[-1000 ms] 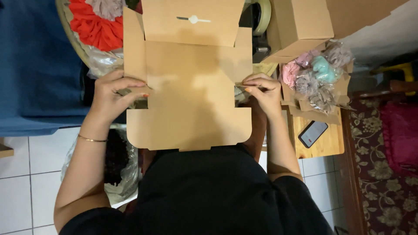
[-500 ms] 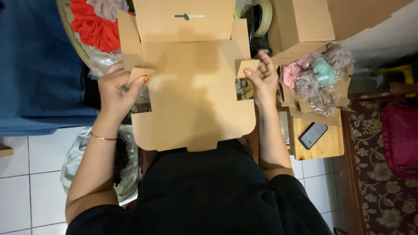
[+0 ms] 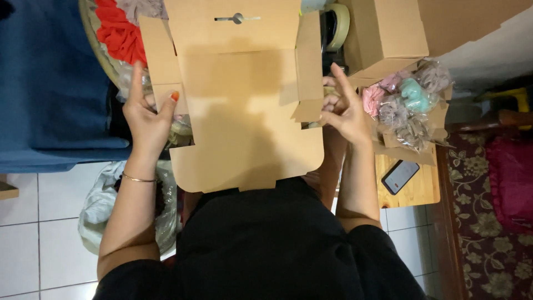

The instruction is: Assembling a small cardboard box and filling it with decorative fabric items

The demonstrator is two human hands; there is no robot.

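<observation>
A flat brown cardboard box blank (image 3: 244, 111) lies across my lap, partly folded, its side walls raised. My left hand (image 3: 145, 114) pinches the small flap on the left side wall between thumb and fingers. On the opposite side, my right hand (image 3: 343, 108) presses its fingers against the right side flap near the corner tab. The far panel of the box has a slot cut and a round hole.
A second, assembled cardboard box (image 3: 388, 33) stands at the upper right beside a tape roll (image 3: 338, 25). Bagged pastel scrunchies (image 3: 408, 103) lie in a carton right of my hand. A phone (image 3: 400, 176) rests on a wooden stool. Red fabric (image 3: 119, 33) sits upper left, blue cloth (image 3: 50, 83) further left.
Both side walls of the box have been folded up from flat. My hands have moved outward and up along the box sides, each now holding a side flap.
</observation>
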